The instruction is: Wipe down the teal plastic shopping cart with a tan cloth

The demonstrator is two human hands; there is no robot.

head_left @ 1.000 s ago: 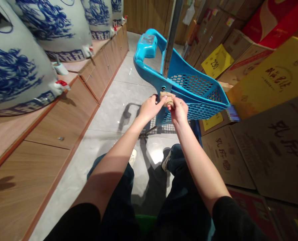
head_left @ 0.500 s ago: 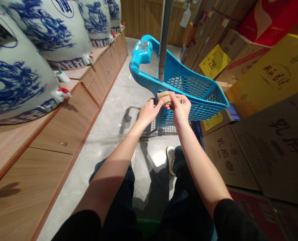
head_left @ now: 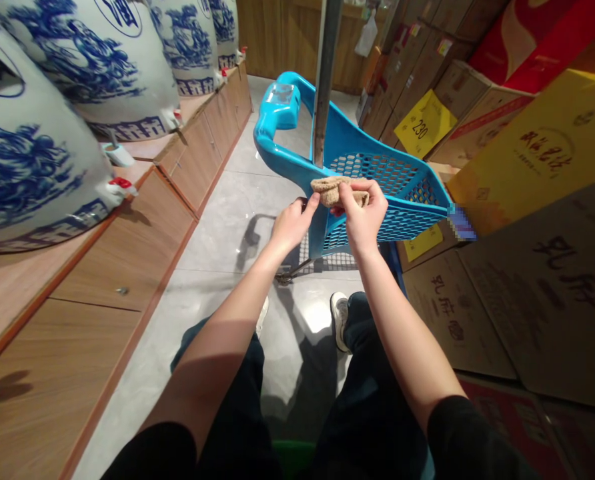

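A small tan cloth [head_left: 333, 190] is held in front of a blue plastic shopping cart [head_left: 377, 173]. My right hand [head_left: 363, 213] is closed round the cloth's right part, fingers pinched on it. My left hand [head_left: 290, 225] sits just to the left with its fingers curled, fingertips touching the cloth's left end beside the cart's blue frame. A grey metal pole [head_left: 323, 73] rises behind the cart's rim. My legs and shoes show below on the floor.
Large blue-and-white ceramic jars [head_left: 37, 153] with taps stand on a wooden counter [head_left: 127, 233] at the left. Stacked cardboard boxes [head_left: 527, 267] and a yellow price tag [head_left: 424, 123] line the right. A grey tiled aisle [head_left: 237, 220] runs between them.
Both hands lifted the cloth slightly higher and unfolded it a little against the cart's rim. The view shifted a bit, and my right foot stepped forward.
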